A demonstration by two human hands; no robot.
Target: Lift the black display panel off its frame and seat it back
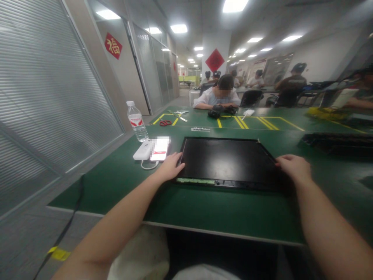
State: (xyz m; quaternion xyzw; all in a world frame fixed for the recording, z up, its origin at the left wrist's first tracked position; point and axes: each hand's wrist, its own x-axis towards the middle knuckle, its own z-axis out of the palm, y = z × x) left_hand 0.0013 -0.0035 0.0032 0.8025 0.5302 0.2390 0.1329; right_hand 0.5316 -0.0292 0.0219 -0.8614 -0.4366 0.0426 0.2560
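Both forearms (125, 210) are bare, as are the left hand (170, 168) and right hand (295, 168). Below show off-white clothing (142, 252) with a rounded outline and a whitish fold of cloth (204, 273).

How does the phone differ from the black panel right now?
The phone shows a lit screen; the black panel is dark. The panel is much larger than the phone. The panel sits between the left hand and right hand; the phone is outside them, beside the left hand. Both are rectangular.
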